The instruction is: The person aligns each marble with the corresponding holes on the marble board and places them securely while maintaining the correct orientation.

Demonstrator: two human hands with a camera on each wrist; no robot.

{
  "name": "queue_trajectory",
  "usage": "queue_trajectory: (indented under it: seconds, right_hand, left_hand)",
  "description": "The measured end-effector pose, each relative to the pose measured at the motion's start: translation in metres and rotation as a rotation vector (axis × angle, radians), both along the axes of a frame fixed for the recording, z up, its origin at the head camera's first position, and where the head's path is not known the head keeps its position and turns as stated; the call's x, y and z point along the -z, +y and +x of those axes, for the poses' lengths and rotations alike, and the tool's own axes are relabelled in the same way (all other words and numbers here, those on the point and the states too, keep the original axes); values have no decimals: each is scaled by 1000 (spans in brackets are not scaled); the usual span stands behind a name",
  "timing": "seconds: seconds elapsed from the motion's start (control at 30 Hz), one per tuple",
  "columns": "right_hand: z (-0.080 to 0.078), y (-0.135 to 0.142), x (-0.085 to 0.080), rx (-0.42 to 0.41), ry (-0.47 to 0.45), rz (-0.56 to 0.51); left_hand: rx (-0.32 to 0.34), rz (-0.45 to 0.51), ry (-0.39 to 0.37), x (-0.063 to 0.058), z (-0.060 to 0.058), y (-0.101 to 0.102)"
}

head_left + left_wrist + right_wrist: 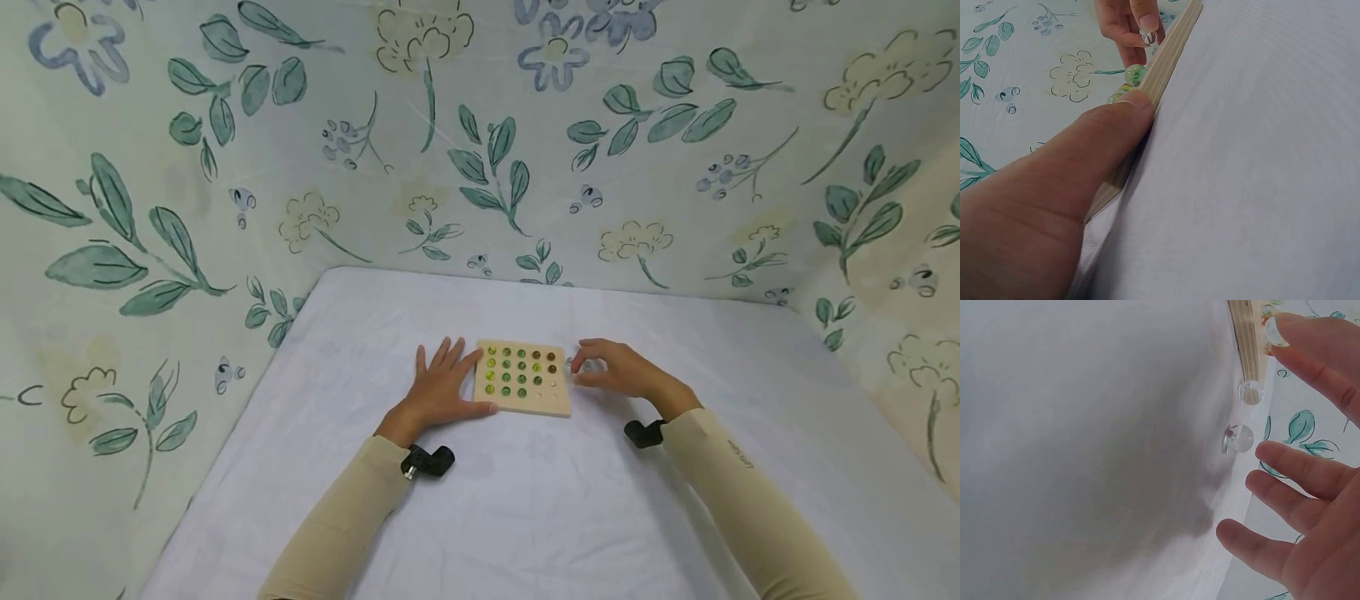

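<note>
A flat wooden board (544,407) with rows of round hollows lies on the white cloth. Green, yellow-green and brown glass marbles (522,366) fill most hollows; several at the near right corner hold none. My left hand (438,392) rests at the board's left side, fingers spread, its thumb (1110,128) along the near edge. Thumb and index finger of my right hand (618,371) pinch a clear glass marble (1275,332) beside the board's right edge, the other fingers spread apart. Below that hand, two more clear marbles (1239,439) sit on the cloth near the board.
White cloth (510,500) covers the table, with slight wrinkles. A floral curtain (480,150) hangs behind and along the sides. Each wrist wears a small black camera mount (429,461) over a beige sleeve (345,517).
</note>
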State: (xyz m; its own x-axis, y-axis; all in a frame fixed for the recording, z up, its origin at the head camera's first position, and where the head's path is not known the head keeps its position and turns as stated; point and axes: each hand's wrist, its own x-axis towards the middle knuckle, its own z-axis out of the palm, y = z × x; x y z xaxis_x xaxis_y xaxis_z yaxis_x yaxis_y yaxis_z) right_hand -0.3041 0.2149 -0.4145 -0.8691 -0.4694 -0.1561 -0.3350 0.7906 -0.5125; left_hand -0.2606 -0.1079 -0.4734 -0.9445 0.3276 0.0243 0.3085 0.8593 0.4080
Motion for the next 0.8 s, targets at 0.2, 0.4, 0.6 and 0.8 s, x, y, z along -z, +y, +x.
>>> queue_trajectory:
  seconds: [0.2,0.4,0.6,0.8]
  right_hand:
    - [1,-4,4,-35,10,-22]
    - [3,-11,5,-69,-2,-58]
    - [2,-15,5,-59,-28,-51]
    - [-4,-16,4,-156,34,-60]
  left_hand:
    - [0,-5,-1,-1,0,1]
    - [0,-5,-4,-1,1,2]
    - [1,3,-2,0,1,2]
    - [-1,1,-2,1,0,0]
